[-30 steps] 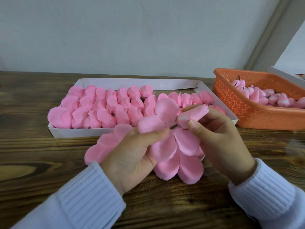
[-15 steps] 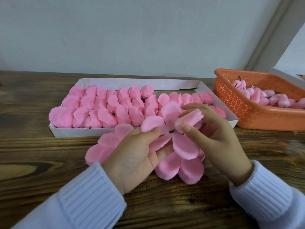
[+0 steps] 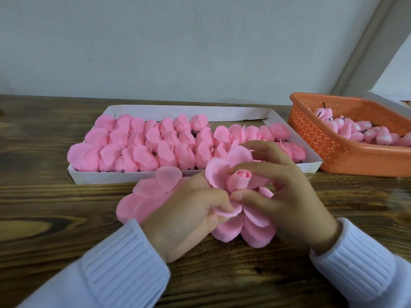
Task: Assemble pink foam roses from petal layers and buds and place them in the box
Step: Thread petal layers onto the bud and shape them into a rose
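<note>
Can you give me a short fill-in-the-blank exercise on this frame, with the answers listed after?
1. The spare buds lie in a basket coloured ____.
2. The finished roses sit in a white ____ on the table.
3. The bud being fitted is pinched by the ____ hand.
4. The left hand holds a petal layer whose colour is ____.

Missing words: orange; box; right; pink

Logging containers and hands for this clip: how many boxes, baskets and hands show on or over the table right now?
White box: 1
Orange basket: 1
Hands: 2, the left hand and the right hand, both on a rose
Total: 4
</note>
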Tool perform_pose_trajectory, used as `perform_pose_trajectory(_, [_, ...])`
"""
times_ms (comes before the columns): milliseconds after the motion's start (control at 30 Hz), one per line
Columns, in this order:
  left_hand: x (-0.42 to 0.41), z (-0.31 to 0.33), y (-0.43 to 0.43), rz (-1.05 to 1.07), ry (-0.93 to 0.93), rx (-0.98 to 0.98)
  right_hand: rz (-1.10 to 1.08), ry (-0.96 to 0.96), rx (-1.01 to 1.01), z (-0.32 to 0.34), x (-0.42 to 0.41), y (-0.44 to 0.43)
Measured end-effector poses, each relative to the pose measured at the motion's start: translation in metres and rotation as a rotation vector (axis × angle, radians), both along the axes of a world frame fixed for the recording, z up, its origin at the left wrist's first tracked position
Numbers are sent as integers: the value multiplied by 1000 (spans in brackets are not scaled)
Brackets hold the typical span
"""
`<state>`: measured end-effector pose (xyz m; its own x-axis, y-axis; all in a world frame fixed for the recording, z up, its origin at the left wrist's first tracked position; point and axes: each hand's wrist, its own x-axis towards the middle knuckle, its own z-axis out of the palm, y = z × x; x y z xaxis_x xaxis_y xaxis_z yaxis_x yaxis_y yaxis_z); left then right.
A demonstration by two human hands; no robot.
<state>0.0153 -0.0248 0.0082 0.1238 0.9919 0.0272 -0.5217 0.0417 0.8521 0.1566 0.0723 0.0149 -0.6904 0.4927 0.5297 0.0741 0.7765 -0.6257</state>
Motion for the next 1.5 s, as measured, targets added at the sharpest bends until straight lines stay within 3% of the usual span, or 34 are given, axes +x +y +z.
perform_pose_trajectory(67, [2, 0, -2, -14, 130, 28, -17, -2, 53, -1, 0, -3])
perform_pose_trajectory(200, [6, -3, -1, 152, 381, 58, -19, 31, 141, -3, -3, -9])
perform_pose_trajectory(433, [4, -8, 1, 318, 432, -11, -40, -22, 139, 0, -1, -8])
perform_pose_trajectory(600, [0, -8, 4, 370, 391, 6, -70, 97, -1, -2, 1, -4])
perform_pose_trajectory(833, [0, -10, 1, 391, 689, 112, -122, 188, 140, -3, 1, -3])
perform_pose_trajectory(1067, [5, -7, 1, 292, 760, 227, -144, 308, 166, 0, 1, -10])
perform_pose_trajectory(1233, [8, -10, 0, 409, 821, 201, -89, 319, 130, 1, 2, -12])
perform_pose_trajectory(1500, [8, -8, -2, 398, 948, 229, -38, 296, 107, -1, 1, -12])
